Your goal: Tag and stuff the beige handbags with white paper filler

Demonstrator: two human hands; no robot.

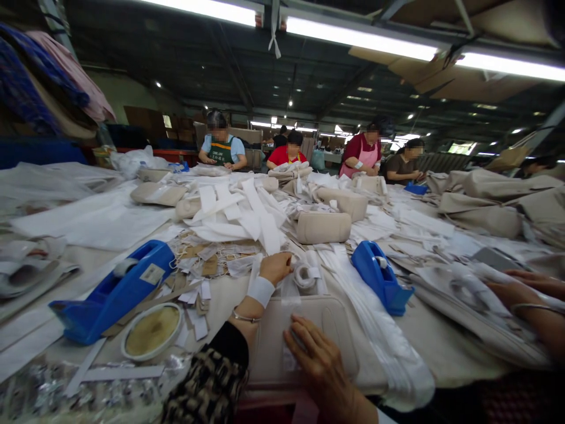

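A flat beige bag (339,330) lies at the table's near edge before me. My left hand (276,268) is over its far edge, fingers curled and closed, apparently pinching the upper end of a translucent plastic strip (290,297) that runs down onto the bag. Spread on the bag's face, my right hand (315,353) lies flat with its fingers stretched out, close to the strip's lower end. Just right of my left hand is a rolled strap in clear wrapping (304,275). What lies under my right palm is hidden.
Blue tape dispensers (117,294) (382,277) stand left and right. Hang tags (207,259), a round tub (152,331) and white plastic sleeves (379,330) surround the bag. Wrapped bags (324,227) pile up beyond. A co-worker's hands (521,294) are at right; several people work opposite.
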